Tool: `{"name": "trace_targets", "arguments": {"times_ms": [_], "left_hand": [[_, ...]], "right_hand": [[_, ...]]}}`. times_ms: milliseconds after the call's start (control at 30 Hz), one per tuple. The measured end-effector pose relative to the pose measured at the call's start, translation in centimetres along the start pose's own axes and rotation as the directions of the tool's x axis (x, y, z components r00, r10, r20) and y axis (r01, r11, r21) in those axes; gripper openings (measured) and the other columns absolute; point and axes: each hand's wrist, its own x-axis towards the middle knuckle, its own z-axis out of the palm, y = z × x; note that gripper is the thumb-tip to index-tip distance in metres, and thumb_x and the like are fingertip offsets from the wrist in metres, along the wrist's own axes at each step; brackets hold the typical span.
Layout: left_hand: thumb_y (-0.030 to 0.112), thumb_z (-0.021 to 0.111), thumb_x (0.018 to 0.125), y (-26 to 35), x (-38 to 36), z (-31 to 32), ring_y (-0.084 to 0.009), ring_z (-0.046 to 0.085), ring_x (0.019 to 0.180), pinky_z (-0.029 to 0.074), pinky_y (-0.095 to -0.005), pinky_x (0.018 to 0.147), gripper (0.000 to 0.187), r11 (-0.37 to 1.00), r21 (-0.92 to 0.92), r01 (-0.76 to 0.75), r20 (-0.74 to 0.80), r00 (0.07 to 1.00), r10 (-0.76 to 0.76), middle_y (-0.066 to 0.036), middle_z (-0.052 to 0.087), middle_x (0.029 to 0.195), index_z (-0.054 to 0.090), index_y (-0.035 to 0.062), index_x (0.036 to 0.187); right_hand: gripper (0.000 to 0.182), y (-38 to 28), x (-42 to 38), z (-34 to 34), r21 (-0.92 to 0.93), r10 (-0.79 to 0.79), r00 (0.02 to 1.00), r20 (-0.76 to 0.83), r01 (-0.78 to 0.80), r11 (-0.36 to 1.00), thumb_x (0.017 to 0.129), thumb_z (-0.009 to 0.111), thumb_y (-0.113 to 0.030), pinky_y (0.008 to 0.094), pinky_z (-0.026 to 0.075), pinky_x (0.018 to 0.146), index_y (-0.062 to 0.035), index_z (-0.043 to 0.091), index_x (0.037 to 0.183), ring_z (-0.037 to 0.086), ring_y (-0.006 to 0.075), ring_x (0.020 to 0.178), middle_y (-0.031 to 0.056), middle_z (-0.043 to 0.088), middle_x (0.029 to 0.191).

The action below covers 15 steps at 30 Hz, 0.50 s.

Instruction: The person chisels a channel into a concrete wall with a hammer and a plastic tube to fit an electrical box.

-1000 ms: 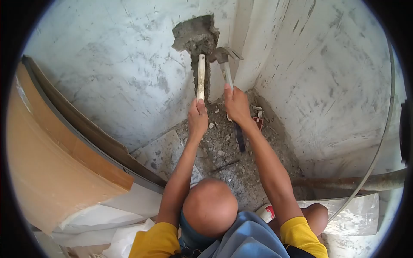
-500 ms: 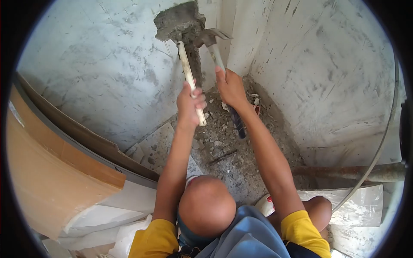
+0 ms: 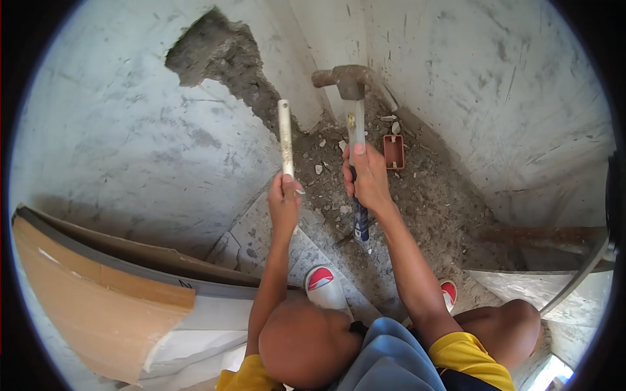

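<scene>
My left hand grips a pale chisel that points up toward the chipped groove in the grey plaster wall; its tip is below the groove, apart from it. In my right hand is a hammer with a rusty head and a blue grip end, held upright beside the chisel. Both hands are over the rubble-strewn floor at the wall corner.
A small red box lies in the rubble by the corner. Brown boards and white sheets lean at the lower left. A rusty pipe runs along the right. My knees and red-and-white shoes are below.
The chisel has come off the groove and both hands have lowered. The hammer head has swung back from the wall. The view has tilted down, showing my shoes.
</scene>
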Motion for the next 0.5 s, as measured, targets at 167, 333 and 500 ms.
{"name": "trace_targets", "arguments": {"times_ms": [167, 333, 500], "left_hand": [[0.031, 0.043, 0.106, 0.8, 1.3, -1.2, -0.0059, 0.046, 0.056, 0.037, -0.0245, 0.050, 0.034, 0.982, 0.169, -0.088, -0.093, 0.990, 0.105, 0.001, 0.054, 0.074, 0.058, 0.0015, 0.114], [0.028, 0.044, 0.106, 2.2, 3.2, -1.3, -0.0061, 0.045, 0.057, 0.037, -0.0246, 0.051, 0.032, 0.948, 0.289, -0.133, -0.154, 0.971, 0.183, 0.001, 0.053, 0.074, 0.060, 0.0012, 0.113], [0.025, 0.045, 0.106, 2.8, 4.4, -1.2, -0.0050, 0.043, 0.055, 0.035, -0.0231, 0.048, 0.031, 0.900, 0.389, -0.197, -0.187, 0.939, 0.287, 0.002, 0.051, 0.073, 0.061, 0.0009, 0.115]], "right_hand": [[0.065, 2.0, -0.2, -0.5, -0.009, 0.051, 0.998, 0.040, -0.051, 0.999, 0.098, 0.037, -0.065, 0.0247, 0.035, 0.040, -0.0023, 0.052, 0.096, 0.044, 0.0089, 0.043, 0.0013, 0.047, 0.061], [0.063, 1.9, 0.5, -0.1, -0.103, -0.008, 0.999, 0.043, 0.012, 0.995, 0.101, 0.033, -0.061, 0.0272, 0.038, 0.042, -0.0032, 0.054, 0.088, 0.050, 0.0106, 0.044, 0.0008, 0.048, 0.054], [0.063, 0.8, 1.3, 0.9, -0.198, -0.086, 0.994, 0.066, 0.097, 0.975, 0.102, 0.033, -0.060, 0.0275, 0.038, 0.042, -0.0027, 0.055, 0.086, 0.051, 0.0108, 0.044, 0.0017, 0.050, 0.054]]}}
